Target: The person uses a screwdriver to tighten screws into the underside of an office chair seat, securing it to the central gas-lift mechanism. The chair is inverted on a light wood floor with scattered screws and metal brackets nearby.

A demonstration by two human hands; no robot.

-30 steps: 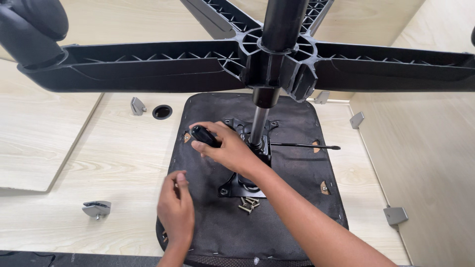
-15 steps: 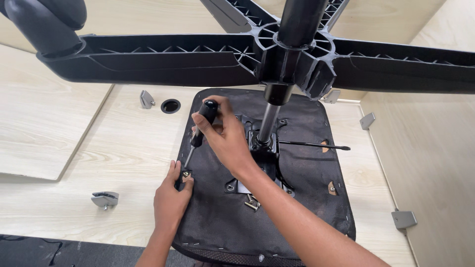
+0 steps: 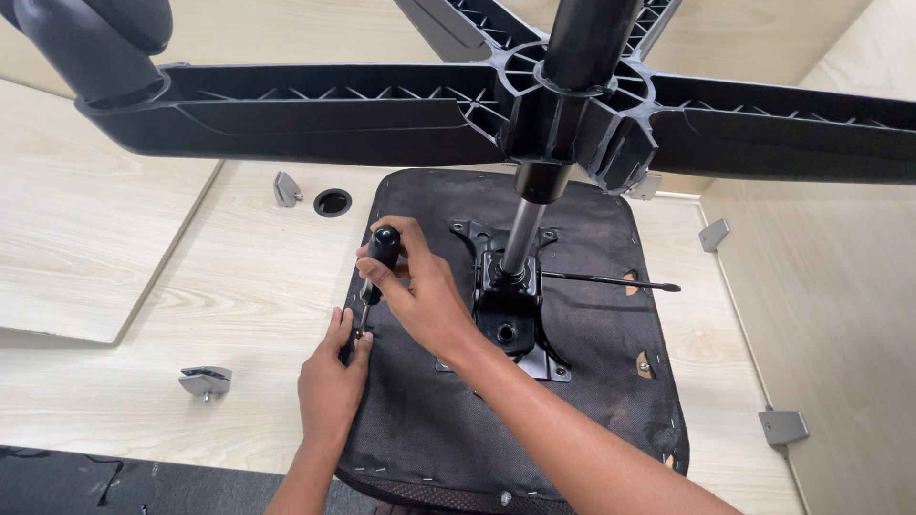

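Two hands: at the seat underside (image 3: 572, 381), left edge.
Right hand (image 3: 420, 291): fingers closed on screwdriver (image 3: 374, 277), now stood upright.
Left hand (image 3: 332, 381): fingertips pinch its tip, steadying it.
Meaning: driving likely begins.

The seat underside (image 3: 572, 381) is matt black cloth, rough and stapled at the edge. The base (image 3: 382, 105) is black plastic, ribbed and slightly glossy. The column (image 3: 520, 238) is smooth bright metal; the plate (image 3: 510, 324) is black painted metal. The screwdriver (image 3: 377, 267) has a glossy black plastic handle. The desk (image 3: 191, 286) is pale matt wood laminate.
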